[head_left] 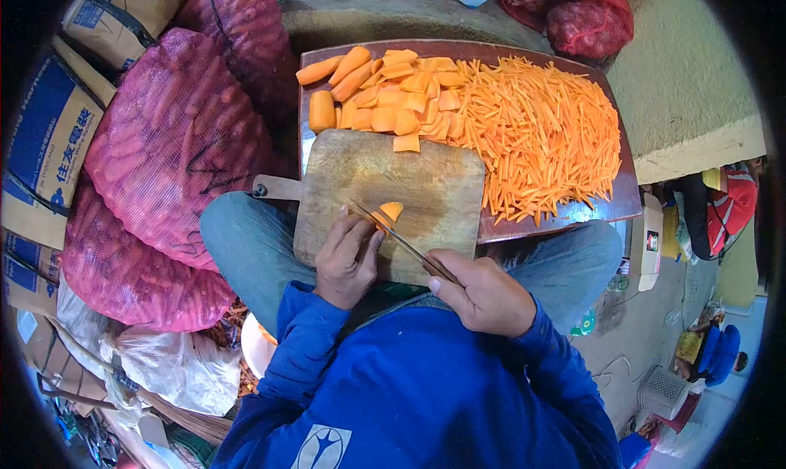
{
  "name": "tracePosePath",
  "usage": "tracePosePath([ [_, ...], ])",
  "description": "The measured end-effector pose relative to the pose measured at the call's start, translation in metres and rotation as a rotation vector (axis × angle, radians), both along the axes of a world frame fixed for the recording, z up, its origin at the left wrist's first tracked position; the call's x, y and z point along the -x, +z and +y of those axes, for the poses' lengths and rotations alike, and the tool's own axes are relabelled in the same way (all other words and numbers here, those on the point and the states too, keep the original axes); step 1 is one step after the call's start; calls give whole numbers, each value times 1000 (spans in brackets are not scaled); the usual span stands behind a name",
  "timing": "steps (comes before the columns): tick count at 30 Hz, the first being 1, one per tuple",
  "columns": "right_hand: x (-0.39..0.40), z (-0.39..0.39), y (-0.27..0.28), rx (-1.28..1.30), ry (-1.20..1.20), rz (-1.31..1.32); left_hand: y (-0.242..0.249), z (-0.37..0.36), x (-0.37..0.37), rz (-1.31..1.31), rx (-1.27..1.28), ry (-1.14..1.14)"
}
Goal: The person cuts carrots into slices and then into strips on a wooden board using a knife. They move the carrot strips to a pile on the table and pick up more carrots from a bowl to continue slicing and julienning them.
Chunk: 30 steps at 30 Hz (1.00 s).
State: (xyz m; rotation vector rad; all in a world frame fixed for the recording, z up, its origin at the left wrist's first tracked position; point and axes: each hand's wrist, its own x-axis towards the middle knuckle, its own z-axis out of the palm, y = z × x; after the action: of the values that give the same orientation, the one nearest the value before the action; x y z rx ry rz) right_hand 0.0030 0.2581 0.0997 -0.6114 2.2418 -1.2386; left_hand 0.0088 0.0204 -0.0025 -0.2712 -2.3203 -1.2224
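For a clean cut, the left hand should be curling its fingertips back from the edge and steadying the carrot piece, while the right hand should be guiding the knife down in short, even strokes. The left fingers are bending partway, nearly closing beside the blade on the near half of the board; whether they are pinching any carrot, I cannot tell (the blade and thumb are hiding part of it). The carrot piece is lying near the middle of the board, just beyond the left fingertips and against the blade. The right fingers are wrapping closed around the handle at the board's near edge. Carrot strips are heaping beyond the board's right side.
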Motion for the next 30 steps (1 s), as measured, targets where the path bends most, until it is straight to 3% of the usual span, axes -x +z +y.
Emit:
tracePosePath([
  [7,5,-10,-20,-36,13,74,-1,-1,-1,23,20,3],
  [10,7,-14,-35,-180,29,133,-5,-1,-2,27,20,-3],
  [18,13,-8,-13,46,-25,21,-1,-4,-2,-17,24,11],
  [24,6,-6,-1,42,-48,-73,-1,-2,0,-7,28,3],
  [30,4,-5,-5,62,-25,15,-4,-5,-1,3,20,-5],
])
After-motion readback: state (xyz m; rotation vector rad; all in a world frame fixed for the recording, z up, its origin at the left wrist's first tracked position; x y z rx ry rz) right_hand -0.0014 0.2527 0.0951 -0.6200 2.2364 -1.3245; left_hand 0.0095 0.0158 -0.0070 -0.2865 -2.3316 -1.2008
